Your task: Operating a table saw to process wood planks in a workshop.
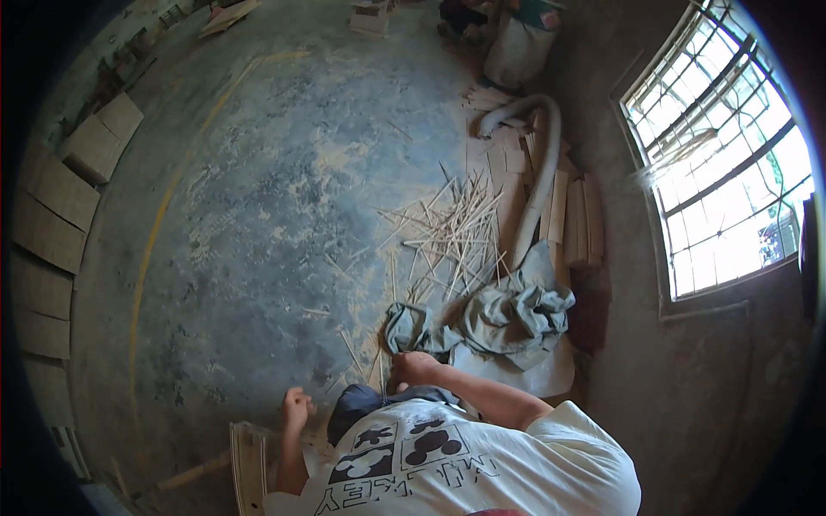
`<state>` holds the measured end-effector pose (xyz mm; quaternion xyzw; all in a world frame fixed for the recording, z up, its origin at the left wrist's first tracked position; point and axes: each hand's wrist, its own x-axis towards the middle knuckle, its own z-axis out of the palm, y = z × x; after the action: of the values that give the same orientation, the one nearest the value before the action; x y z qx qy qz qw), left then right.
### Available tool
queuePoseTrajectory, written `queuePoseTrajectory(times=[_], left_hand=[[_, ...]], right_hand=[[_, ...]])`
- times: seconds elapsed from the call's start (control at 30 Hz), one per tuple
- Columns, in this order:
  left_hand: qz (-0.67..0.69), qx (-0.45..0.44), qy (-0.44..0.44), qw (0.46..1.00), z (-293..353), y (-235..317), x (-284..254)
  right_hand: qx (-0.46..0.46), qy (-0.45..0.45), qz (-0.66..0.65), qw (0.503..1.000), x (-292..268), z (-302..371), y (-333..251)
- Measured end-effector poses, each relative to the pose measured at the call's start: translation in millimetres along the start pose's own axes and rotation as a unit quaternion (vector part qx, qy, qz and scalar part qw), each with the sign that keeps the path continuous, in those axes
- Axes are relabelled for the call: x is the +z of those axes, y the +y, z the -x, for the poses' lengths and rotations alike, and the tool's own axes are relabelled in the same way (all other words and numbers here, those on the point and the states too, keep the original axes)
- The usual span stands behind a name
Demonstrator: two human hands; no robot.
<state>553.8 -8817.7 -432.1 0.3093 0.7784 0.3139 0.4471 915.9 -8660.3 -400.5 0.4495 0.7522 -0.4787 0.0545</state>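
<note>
My right hand (pixel 416 368) is closed at the near end of a crumpled grey-green cloth (pixel 406 327). Its fingertips are turned away, so the grip is only partly visible. From there the cloth runs right into a bigger heap over a pale sheet (pixel 551 365). To the left, my left hand (pixel 297 408) hangs in the air with loosely bent fingers and nothing visible in them. Beyond the cloth lies a loose pile of thin wooden sticks (pixel 456 228), with several strays on the floor nearby.
A thick grey hose (pixel 544 181) curves down beside leaning boards (pixel 585 219) along the right wall. Stacked panels (pixel 52 232) line the left side. By my left arm stand upright wooden strips (pixel 249 469). A large sack (pixel 520 52) is far back, next to a partly visible person (pixel 463 15).
</note>
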Motion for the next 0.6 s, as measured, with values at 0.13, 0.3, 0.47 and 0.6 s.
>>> queuePoseTrajectory(times=[0.13,0.3,0.47,0.6], left_hand=[[-0.055,-0.193,0.000,0.980,-14,-33,-20],[-0.131,-0.114,-0.110,0.979,-102,-61,-58],[-0.250,-0.120,-0.222,0.935,-228,7,-96],[-0.061,-0.105,-0.115,0.986,-372,76,-116]], right_hand=[[0.031,0.018,0.009,0.999,-45,-66,-14],[0.053,-0.037,0.057,0.996,-103,-145,-59],[0.127,-0.001,0.046,0.991,-117,-238,-29],[0.123,0.045,0.007,0.991,-175,-285,-78]])
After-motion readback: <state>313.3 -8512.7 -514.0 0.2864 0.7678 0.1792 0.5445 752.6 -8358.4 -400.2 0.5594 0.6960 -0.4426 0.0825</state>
